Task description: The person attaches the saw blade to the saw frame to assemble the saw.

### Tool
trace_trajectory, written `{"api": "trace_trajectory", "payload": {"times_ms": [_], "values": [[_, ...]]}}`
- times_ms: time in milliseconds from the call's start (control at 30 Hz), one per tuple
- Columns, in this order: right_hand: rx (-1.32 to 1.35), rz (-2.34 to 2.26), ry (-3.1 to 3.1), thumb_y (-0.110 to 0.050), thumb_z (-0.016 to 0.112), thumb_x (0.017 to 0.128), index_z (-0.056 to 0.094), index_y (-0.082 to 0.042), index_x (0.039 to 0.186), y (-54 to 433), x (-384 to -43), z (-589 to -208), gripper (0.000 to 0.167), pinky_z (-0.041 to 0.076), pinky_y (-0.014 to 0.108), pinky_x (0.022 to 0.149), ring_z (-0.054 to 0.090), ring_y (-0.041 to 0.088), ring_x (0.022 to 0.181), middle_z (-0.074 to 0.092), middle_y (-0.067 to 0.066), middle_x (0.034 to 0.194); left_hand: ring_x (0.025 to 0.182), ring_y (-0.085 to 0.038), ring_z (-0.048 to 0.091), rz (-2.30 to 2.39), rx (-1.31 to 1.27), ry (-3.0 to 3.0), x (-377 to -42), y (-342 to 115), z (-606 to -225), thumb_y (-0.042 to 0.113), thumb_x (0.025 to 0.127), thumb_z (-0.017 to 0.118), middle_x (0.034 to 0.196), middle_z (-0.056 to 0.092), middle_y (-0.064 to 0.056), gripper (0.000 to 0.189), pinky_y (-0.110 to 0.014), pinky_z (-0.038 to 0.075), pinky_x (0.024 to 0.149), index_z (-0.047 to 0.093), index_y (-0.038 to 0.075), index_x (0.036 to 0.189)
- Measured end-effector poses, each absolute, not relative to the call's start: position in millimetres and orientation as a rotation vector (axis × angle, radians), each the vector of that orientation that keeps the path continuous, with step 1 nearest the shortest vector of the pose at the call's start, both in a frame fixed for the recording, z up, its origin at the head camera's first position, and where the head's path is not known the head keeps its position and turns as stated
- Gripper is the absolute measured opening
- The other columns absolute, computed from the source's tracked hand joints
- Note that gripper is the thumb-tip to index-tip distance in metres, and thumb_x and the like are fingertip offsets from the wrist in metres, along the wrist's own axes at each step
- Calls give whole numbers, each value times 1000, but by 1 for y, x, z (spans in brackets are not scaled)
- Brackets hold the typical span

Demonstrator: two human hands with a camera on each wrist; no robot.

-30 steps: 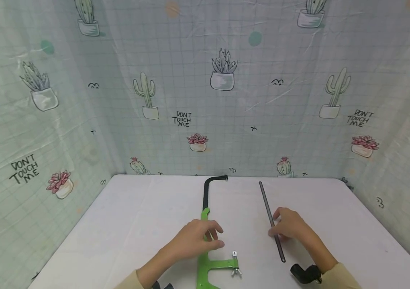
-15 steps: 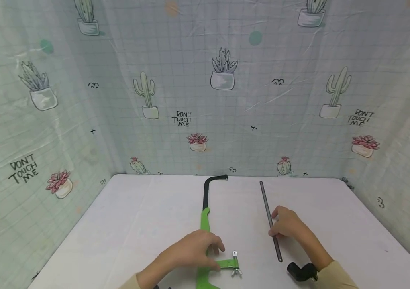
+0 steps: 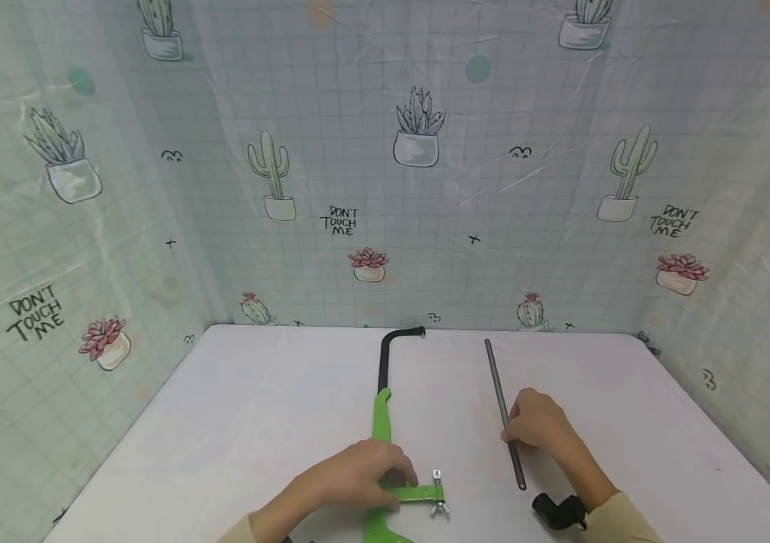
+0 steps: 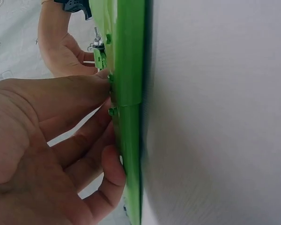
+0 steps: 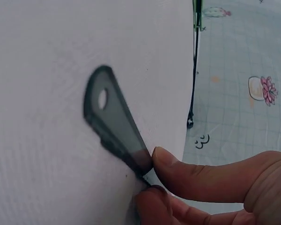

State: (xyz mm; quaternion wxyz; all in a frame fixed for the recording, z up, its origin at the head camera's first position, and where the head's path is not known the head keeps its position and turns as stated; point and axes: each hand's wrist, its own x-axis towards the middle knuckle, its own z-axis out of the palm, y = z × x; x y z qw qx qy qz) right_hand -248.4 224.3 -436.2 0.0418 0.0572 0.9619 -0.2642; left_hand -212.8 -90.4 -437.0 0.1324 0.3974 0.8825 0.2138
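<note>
A green hacksaw frame (image 3: 381, 415) lies lengthwise on the white table, its bent black front arm (image 3: 385, 362) pointing to the far edge. My left hand (image 3: 357, 473) grips the green part from above, covering a stretch of it. The left wrist view shows the thumb (image 4: 84, 91) against the frame's side, with the other fingers curled close by. Over to the right, my right hand (image 3: 541, 422) pinches a thin grey hacksaw blade (image 3: 496, 373) near its lower half. Close up in the right wrist view, the blade's holed end (image 5: 113, 110) sticks out past thumb and forefinger.
A silver wing nut (image 3: 440, 510) and pin sit on the frame's short green crosspiece. The black wrist camera (image 3: 556, 513) hangs beneath my right wrist. Behind the table (image 3: 276, 392) rises a cactus-printed curtain (image 3: 330, 136).
My left hand has come down and back along the frame, closing its fingers round it. My right fingers have closed on the blade, whose near end has shifted slightly left.
</note>
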Motion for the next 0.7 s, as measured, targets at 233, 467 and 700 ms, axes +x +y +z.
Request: {"api": "trace_trajectory", "payload": {"times_ms": [233,467,700], "values": [[211,-878,2878,-6,83,79,60,2,92,227,-252,-440,27,52,31,57,63,20,62,63,11,77,89,10,59,637,1138,2561,-212,-91,-440,18,82,85,100,70,20,29,-16,50,80,77,24,109],[220,-932,2845,-4,80,81,60,2,95,228,-253,-442,26,54,31,58,62,20,63,63,12,79,88,10,59,643,1119,2571,-212,-90,-441,18,81,85,98,69,20,29,-17,50,79,77,25,108],[226,-1043,2800,-4,79,83,62,4,98,232,-256,-445,25,57,32,59,64,20,63,65,12,79,87,10,58,644,1106,2569,-213,-90,-443,18,81,85,96,68,21,29,-18,50,78,77,26,107]]}}
